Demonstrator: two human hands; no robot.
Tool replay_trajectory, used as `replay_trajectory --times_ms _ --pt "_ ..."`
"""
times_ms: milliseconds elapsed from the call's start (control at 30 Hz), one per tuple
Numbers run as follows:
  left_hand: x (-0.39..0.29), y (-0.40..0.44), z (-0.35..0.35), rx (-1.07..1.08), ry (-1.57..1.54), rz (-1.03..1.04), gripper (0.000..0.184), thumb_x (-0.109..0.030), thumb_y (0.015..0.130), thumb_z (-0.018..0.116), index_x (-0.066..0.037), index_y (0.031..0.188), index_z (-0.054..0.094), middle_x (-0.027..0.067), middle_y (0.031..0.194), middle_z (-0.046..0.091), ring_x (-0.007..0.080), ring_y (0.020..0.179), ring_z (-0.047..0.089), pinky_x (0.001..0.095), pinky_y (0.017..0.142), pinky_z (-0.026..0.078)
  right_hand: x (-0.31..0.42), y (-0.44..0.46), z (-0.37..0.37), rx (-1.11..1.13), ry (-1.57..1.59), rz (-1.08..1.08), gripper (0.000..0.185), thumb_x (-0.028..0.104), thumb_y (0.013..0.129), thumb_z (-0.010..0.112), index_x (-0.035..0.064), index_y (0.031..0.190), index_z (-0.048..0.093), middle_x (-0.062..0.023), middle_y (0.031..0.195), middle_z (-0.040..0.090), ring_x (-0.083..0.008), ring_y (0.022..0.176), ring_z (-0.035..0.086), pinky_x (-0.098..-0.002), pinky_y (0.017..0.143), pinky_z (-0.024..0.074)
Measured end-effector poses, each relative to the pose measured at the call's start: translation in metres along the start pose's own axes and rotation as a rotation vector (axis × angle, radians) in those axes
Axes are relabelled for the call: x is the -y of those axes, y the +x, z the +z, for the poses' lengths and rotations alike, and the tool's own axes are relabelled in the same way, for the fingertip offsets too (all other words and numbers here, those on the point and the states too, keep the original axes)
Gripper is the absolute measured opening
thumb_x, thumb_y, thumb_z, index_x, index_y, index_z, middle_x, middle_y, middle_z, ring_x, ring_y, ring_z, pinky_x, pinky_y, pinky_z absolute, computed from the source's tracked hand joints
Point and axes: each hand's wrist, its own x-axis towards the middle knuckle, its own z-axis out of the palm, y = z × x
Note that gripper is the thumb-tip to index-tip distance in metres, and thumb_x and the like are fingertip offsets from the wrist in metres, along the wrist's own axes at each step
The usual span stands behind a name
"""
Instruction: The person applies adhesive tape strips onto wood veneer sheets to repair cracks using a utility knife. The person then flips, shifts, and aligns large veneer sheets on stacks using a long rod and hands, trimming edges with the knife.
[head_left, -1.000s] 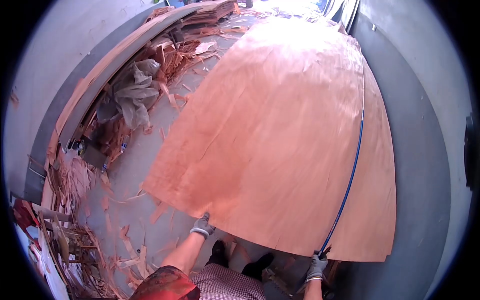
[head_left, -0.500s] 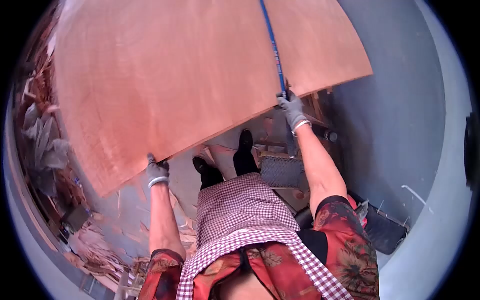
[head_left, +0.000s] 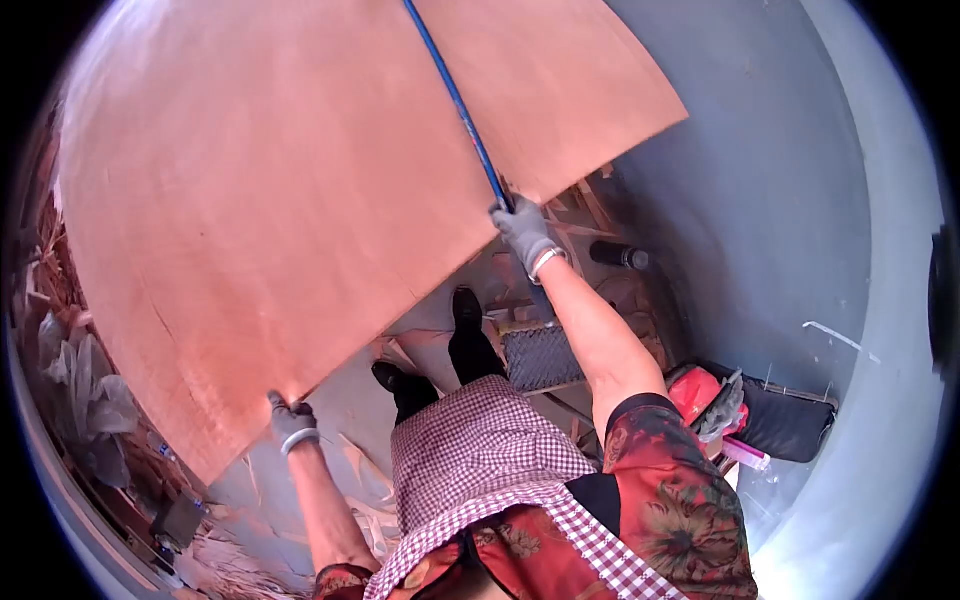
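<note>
A large reddish-brown plywood sheet (head_left: 270, 200) fills the upper left, tilted with its near edge rising to the right. My left hand (head_left: 293, 420), in a grey glove, grips that near edge close to the lower left corner, thumb on top. Across the sheet's face runs a thin blue pole (head_left: 455, 95). My right hand (head_left: 524, 232), gloved in grey, is closed around the pole's lower part at the sheet's near edge. Whether its fingers also hold the sheet is hidden.
Wood scraps and clear plastic bags (head_left: 85, 385) lie along the left. A woven-topped stool (head_left: 545, 358) stands beyond my apron. A dark cylinder (head_left: 618, 255) lies near the blue-grey wall (head_left: 750, 150). At right sit a black padded case (head_left: 785, 415) and a red bag (head_left: 692, 393).
The sheet has swung, its right side moving left and its lower left corner dropping toward me. Both hands have moved left with it, and the pole leans further left.
</note>
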Motion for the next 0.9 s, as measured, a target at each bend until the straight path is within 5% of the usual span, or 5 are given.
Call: replay_trajectory --times_ms 33,100,333,800,900 --pt "0.001 0.036 -0.009 0.112 -0.085 0.036 0.031 -0.041 0.09 0.054 -0.01 0.087 0.054 0.0003 0.061 0.045 0.0087 0.04 0.037 0.018 0.032 0.028 0.018 0.005 -0.003 0.016 -0.036 0.022 0.02 0.023 0.073 0.06 0.0047 0.081 0.063 -0.0107 0.069 0.062 -0.02 0.062 0.059 -0.0324 0.061 0.0464" --pt "0.002 0.104 -0.046 0.293 0.447 0.438 0.033 -0.041 0.091 0.053 -0.008 0.085 0.053 0.0008 0.061 0.046 0.0084 0.041 0.038 0.0178 0.033 0.029 0.038 0.018 0.004 0.047 -0.029 0.011 0.028 0.029 0.075 0.059 0.0026 0.084 0.062 -0.0173 0.072 0.061 -0.0271 0.066 0.06 -0.034 0.065 0.0472" --pt "0.009 -0.011 0.002 -0.067 0.096 0.11 0.039 -0.046 0.088 0.055 -0.01 0.075 0.049 0.0005 0.051 0.037 0.0094 0.036 0.036 0.0205 0.03 0.028 0.003 -0.009 -0.002 0.102 -0.065 0.1 0.027 0.029 0.075 0.057 0.0052 0.086 0.062 -0.0155 0.07 0.061 -0.0249 0.068 0.061 -0.0339 0.066 0.0474" --pt "0.018 0.02 -0.007 -0.07 0.035 -0.003 0.026 -0.042 0.086 0.058 -0.017 0.085 0.05 -0.0006 0.063 0.047 0.0102 0.039 0.037 0.0177 0.032 0.033 -0.022 0.009 0.004 0.051 -0.05 0.031 0.028 0.029 0.077 0.056 0.0047 0.091 0.062 -0.0162 0.072 0.06 -0.0258 0.067 0.059 -0.0368 0.067 0.0469" --pt "0.022 0.042 -0.014 0.111 -0.092 -0.01 0.031 -0.039 0.091 0.053 -0.015 0.072 0.046 0.0015 0.053 0.04 0.0116 0.039 0.037 0.023 0.034 0.029 0.006 0.001 0.0 0.015 -0.269 -0.011 0.028 0.028 0.078 0.055 0.0042 0.092 0.061 -0.0188 0.077 0.06 -0.027 0.071 0.059 -0.0399 0.069 0.0467"
